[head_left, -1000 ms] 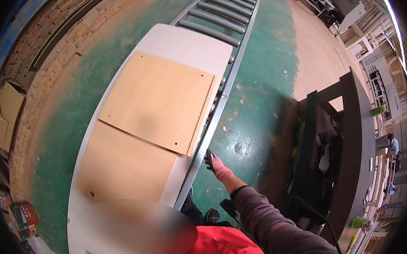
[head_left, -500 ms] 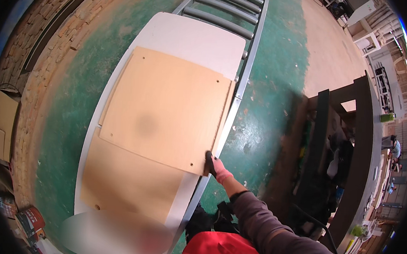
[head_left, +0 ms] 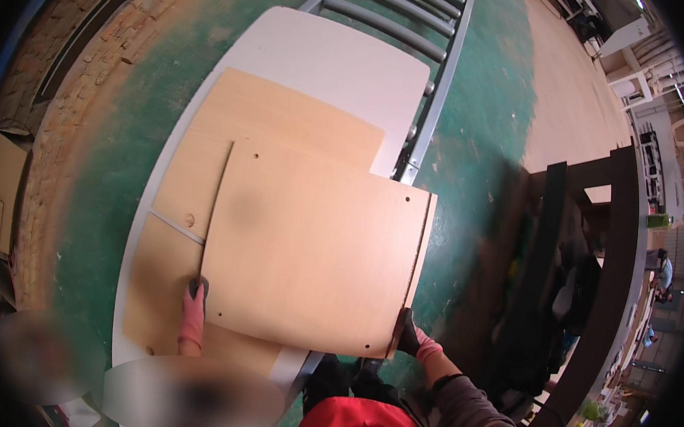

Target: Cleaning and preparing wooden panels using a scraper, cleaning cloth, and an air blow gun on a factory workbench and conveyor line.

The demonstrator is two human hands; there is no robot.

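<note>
A light wood-coloured panel with small holes near its corners is held between my hands, tilted a little and overhanging the conveyor's right side. My left hand, in a pink glove with dark fingers, grips its left edge near the front. On the opposite edge, my right hand, gloved alike, is closed around the near corner. Beneath lie two more wood-coloured panels, a far one and a near one, end to end with a narrow gap. They rest on a large white board.
A roller conveyor carries the white board and runs away ahead. To the right stands a dark workbench or frame with things under it. Cardboard leans by the brick wall at left. People are far off at right.
The top panel has moved right and toward me, uncovering more of the far panel beneath. My left hand has come into view on its left edge; my right hand has moved right with it.
</note>
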